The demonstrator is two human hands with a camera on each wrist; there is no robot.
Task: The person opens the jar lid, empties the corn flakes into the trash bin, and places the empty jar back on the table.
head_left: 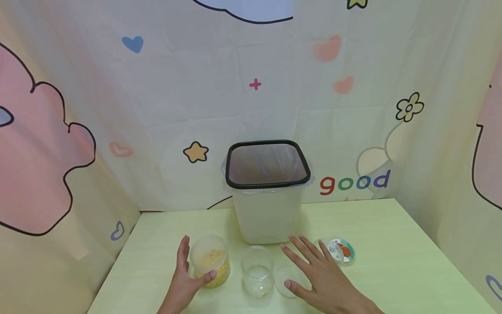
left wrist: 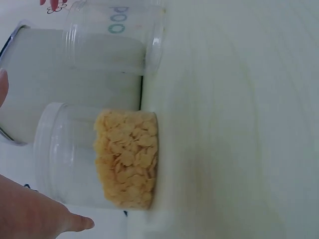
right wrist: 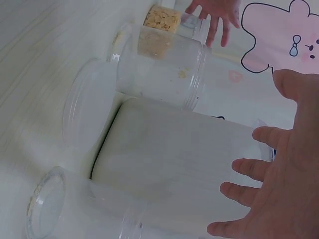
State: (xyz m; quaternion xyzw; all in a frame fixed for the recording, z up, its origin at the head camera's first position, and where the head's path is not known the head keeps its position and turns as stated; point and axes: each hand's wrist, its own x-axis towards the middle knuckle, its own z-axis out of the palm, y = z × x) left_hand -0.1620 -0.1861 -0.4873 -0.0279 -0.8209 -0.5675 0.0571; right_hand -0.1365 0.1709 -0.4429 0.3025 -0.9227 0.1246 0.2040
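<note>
A clear jar of yellow flakes (head_left: 213, 264), about half full, stands upright on the table, its top uncovered. My left hand (head_left: 187, 279) is spread around its near left side, thumb in front and fingers at the left; in the left wrist view a gap shows between the hand (left wrist: 35, 211) and the jar (left wrist: 127, 159). Right of it stands a second clear jar (head_left: 256, 274) with a few crumbs inside. My right hand (head_left: 327, 279) hovers with fingers spread, palm down, holding nothing. Below its thumb lies a clear lid (head_left: 285, 285).
Behind the jars stands a cream waste bin (head_left: 268, 213) with a black rim and a clear liner. Another clear jar (right wrist: 94, 206), partly hidden in the head view, is beyond my right hand, by a round coloured label (head_left: 347, 251). A printed cloth (head_left: 176, 96) hangs behind the table.
</note>
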